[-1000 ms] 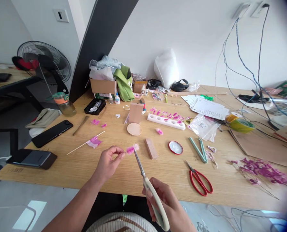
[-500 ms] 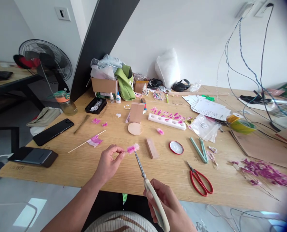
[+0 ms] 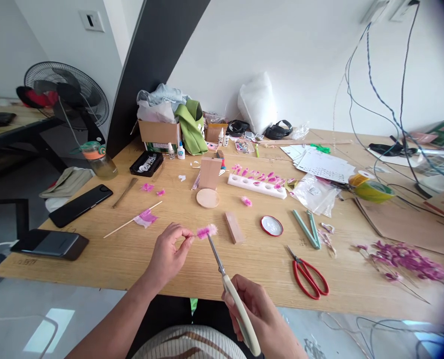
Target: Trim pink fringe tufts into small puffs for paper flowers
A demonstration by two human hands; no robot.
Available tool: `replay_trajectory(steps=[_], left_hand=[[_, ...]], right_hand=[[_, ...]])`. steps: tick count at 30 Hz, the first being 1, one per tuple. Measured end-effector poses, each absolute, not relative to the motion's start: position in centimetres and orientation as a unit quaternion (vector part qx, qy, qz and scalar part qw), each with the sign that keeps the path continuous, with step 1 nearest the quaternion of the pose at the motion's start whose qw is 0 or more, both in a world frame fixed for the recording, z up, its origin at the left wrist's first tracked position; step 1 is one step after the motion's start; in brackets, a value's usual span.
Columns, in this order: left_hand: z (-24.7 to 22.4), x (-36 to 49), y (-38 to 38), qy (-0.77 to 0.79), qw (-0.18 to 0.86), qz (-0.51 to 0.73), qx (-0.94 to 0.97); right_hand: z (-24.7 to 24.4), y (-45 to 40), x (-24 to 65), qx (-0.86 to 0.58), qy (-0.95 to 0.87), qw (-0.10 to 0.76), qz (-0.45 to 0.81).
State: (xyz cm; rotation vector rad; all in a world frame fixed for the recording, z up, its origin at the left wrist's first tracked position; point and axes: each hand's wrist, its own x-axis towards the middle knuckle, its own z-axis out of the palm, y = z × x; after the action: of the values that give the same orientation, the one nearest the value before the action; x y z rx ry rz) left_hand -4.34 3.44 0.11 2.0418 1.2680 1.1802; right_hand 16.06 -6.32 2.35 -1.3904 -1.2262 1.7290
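Observation:
A small fluffy pink piece [image 3: 207,231] is pinched at its left end between the thumb and forefinger of my left hand [image 3: 170,251], above the wooden table [image 3: 105,269]. White-handled scissors [image 3: 240,311] are in my right hand [image 3: 253,309], with fingers wrapped round the handle. Their blades point up and away from me, and the tips touch or nearly touch the underside of the pink piece. Whether the blades are parted is too small to tell. A pink block [image 3: 234,228] lies just right of the blades.
Red-handled pliers [image 3: 308,274], a red-rimmed lid [image 3: 271,226] and green strips [image 3: 307,228] lie to the right. A wooden disc [image 3: 208,198] and a white holed rack [image 3: 257,186] are farther back. At left are a black phone [image 3: 81,205] and a stick with pink fabric [image 3: 145,218].
The view has shifted slightly. Both hands keep nearly the same pose, with the scissor tips still at the pink piece.

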Motion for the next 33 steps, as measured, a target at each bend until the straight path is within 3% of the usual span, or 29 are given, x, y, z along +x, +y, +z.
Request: replay_trajectory(steps=[33], left_hand=[[0.16, -4.66, 3.59, 0.406, 0.188, 0.415, 0.792]], right_hand=[[1.92, -6.38, 16.82, -0.534, -0.498, 0.269, 0.628]])
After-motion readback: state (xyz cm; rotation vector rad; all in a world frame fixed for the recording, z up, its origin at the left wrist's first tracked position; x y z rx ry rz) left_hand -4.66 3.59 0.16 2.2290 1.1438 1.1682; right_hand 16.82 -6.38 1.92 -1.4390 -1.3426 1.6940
